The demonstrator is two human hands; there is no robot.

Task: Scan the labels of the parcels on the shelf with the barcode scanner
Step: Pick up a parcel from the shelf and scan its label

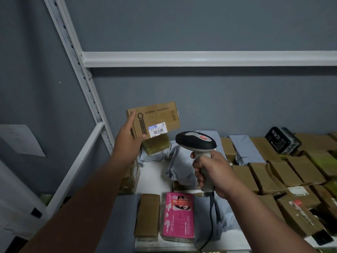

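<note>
Left hand (128,138) raised above the white metal shelf (155,178), gripping a flat brown cardboard parcel (155,117) by its left end, thumb along the near bottom edge and fingers curled behind. Parcel held clear of the shelf, tilted slightly, printed face turned toward the camera. White barcode label (157,130) stuck near the lower middle of that face, just beside the thumb tip.

Right hand (212,173) wrapped tight round the pale grey handle of a black-and-grey handheld barcode scanner (196,140). Scanner head up at the level of the parcel's lower edge, to the right of the label and apart from it. Dark cable (211,216) trailing down from the handle base toward the bottom of the frame.

Under the lifted parcel, a small olive-brown taped box (156,146) resting on crumpled grey plastic mailer bags (175,161). At the shelf's near edge, a bright pink printed box (179,216) lying flat, with a narrow brown taped parcel (147,214) just beside it on the left. Across the right side of the shelf, rows of brown taped cardboard parcels (273,172) packed close together, and toward the back a black box with white lettering (281,139) sitting on top of them. Behind everything, a grey wall (200,24) and a white upper shelf beam (209,58).
</note>
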